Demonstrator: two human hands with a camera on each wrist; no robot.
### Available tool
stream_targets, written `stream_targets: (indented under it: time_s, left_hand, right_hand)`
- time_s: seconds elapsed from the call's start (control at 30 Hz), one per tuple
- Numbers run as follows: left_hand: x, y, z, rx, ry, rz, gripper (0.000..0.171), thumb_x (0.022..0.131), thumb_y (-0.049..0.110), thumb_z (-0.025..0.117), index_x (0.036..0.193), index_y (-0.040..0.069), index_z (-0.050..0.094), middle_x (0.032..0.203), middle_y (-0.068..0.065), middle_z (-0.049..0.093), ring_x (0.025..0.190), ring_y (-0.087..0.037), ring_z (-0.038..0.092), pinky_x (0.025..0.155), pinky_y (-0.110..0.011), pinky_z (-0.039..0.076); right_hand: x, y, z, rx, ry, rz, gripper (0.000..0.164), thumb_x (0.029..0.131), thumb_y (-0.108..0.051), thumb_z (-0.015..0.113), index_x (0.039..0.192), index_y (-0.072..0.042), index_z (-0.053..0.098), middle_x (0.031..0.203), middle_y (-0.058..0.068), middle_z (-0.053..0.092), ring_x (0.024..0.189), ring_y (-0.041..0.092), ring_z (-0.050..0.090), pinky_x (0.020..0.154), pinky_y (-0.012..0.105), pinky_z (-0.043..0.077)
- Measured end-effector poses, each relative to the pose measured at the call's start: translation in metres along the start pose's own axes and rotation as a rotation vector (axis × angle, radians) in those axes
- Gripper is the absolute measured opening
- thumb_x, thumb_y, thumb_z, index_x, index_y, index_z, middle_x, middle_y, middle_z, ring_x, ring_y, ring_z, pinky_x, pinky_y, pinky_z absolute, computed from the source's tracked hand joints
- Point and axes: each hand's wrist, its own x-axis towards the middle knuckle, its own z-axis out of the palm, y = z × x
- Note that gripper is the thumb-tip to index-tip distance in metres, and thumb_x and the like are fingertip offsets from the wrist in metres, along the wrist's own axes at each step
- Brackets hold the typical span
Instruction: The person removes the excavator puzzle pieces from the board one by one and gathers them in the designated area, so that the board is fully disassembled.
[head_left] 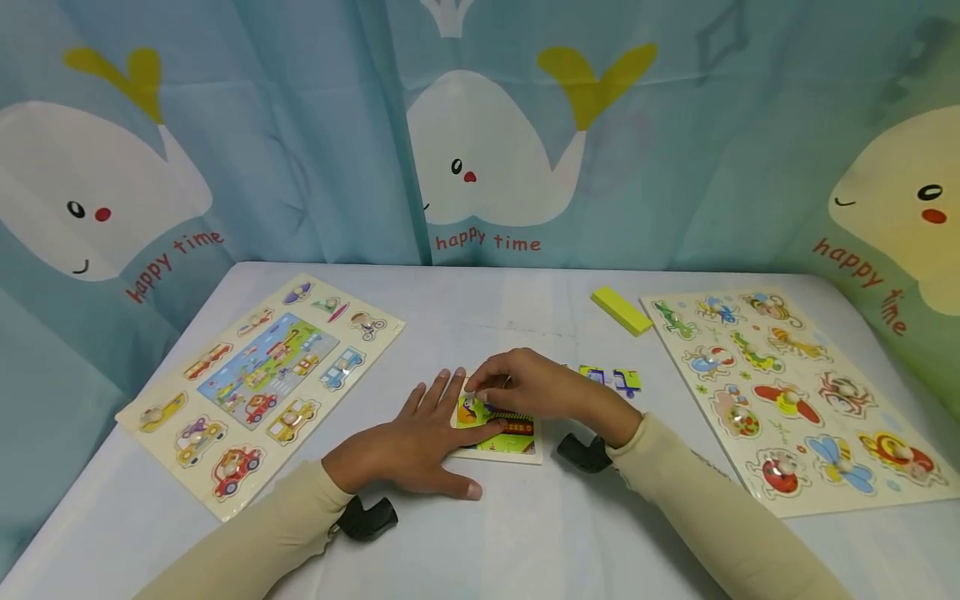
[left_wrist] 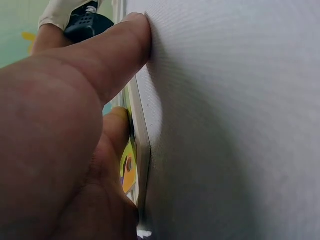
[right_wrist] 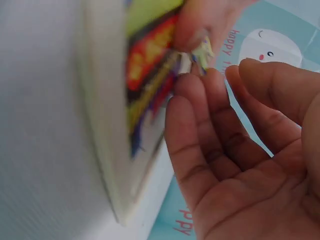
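My pale sleeves came nearest the camera, and just past the cuffs — there they were, both hands at one small puzzle board. My left hand lay spread and nearly flat, fingers straight, index reaching across the printed picture, thumb out to the near side over the white cloth. My right hand curled over the board from the other side, fingertips drawn in, pinching what looked like a small piece, tilted up off the surface; my fingers hid most of it, so its shape I couldn't tell.

The board sat right under my fingers, stiff-looking and light, probably apt to skate on that cloth — its edge was the spot to press. The piece seemed thin, rigid, next to weightless, maybe slick on its printed face; best taken by its edges. Just beyond my right wrist lay loose pieces, farther off a yellow block. An insect board lay right of my right hand, a vehicle board left of my left.
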Motion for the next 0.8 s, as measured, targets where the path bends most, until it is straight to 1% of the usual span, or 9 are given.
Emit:
stream_targets:
  time_s: [0.23,0.37,0.43,0.6,0.8]
  left_hand:
    - [-0.0004,-0.0003,0.0002,-0.014,0.007,0.013,0.077,0.087,0.062,0.061,0.153,0.041,0.026,0.159,-0.017,-0.018,0.143,-0.035,-0.021,0.111,-0.059,-0.004]
    - [-0.0008,-0.0005,-0.0004,-0.017,0.002,0.01,0.077,0.087,0.062,0.06,0.153,0.042,0.025,0.159,-0.015,-0.018,0.142,-0.035,-0.022,0.111,-0.059,-0.005]
    - [-0.0008,-0.0007,-0.0005,-0.017,0.001,0.006,0.076,0.087,0.062,0.059,0.153,0.042,0.026,0.159,-0.014,-0.018,0.142,-0.034,-0.022,0.111,-0.058,-0.004]
    - [-0.0011,-0.0014,0.0002,-0.012,0.008,0.003,0.075,0.087,0.061,0.06,0.152,0.043,0.027,0.159,-0.013,-0.02,0.143,-0.035,-0.021,0.111,-0.058,-0.004]
    - [-0.0007,-0.0017,0.0003,-0.013,0.011,0.011,0.076,0.087,0.062,0.06,0.153,0.041,0.028,0.159,-0.014,-0.018,0.143,-0.035,-0.021,0.111,-0.058,-0.004]
  right_hand:
    - [0.0011,0.0042,0.0034,0.026,0.016,-0.038,0.018,0.094,-0.003,0.062,0.111,-0.001,0.069,0.104,0.003,0.068,0.091,0.012,0.06,0.081,0.028,0.05]
    - [0.0024,0.0058,0.0063,0.091,0.022,-0.044,0.022,0.093,0.001,0.062,0.114,0.0,0.066,0.112,0.006,0.066,0.096,0.015,0.061,0.084,0.028,0.049]
    - [0.0032,0.0059,0.0075,0.123,0.018,-0.038,0.023,0.093,0.002,0.062,0.116,0.0,0.065,0.112,0.007,0.065,0.095,0.016,0.062,0.084,0.028,0.05]
    - [0.0054,0.0064,0.0085,0.152,0.006,-0.025,0.022,0.092,0.003,0.062,0.114,0.001,0.066,0.106,0.007,0.066,0.09,0.017,0.062,0.083,0.028,0.05]
    - [0.0063,0.0077,0.0094,0.144,0.006,-0.011,0.018,0.093,0.002,0.062,0.11,0.001,0.067,0.103,0.005,0.068,0.091,0.016,0.062,0.084,0.028,0.05]
